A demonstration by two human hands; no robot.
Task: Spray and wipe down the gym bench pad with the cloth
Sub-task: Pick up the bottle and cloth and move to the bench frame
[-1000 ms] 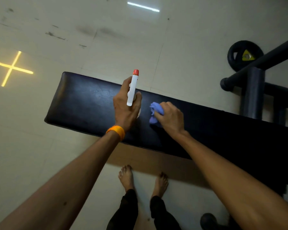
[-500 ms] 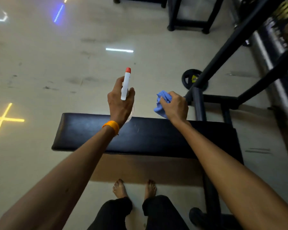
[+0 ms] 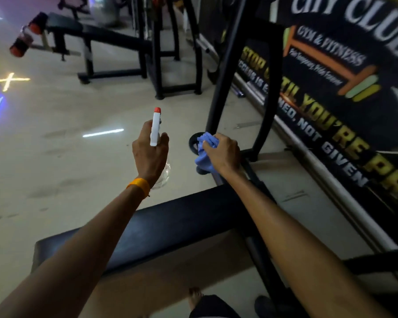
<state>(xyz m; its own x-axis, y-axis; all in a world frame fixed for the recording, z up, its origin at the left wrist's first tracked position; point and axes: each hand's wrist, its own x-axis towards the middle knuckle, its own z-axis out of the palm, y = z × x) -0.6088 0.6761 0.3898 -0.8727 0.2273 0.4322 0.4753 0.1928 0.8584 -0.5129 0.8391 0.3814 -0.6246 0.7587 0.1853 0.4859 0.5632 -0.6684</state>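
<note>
The black gym bench pad runs across the lower middle of the head view, under both forearms. My left hand, with an orange wristband, grips a clear spray bottle with a white head and red nozzle, held upright above the floor beyond the pad. My right hand is closed on a crumpled blue cloth, raised off the pad near the bench's black upright frame.
A black weight plate lies on the floor behind the cloth. A banner with gym lettering lines the right side. Another bench and black racks stand at the back. My feet are on the floor below the pad.
Both hands have lifted off the pad and now hover beyond its far edge. The view has tilted up, showing the racks and banner, with the pad lower in frame.
</note>
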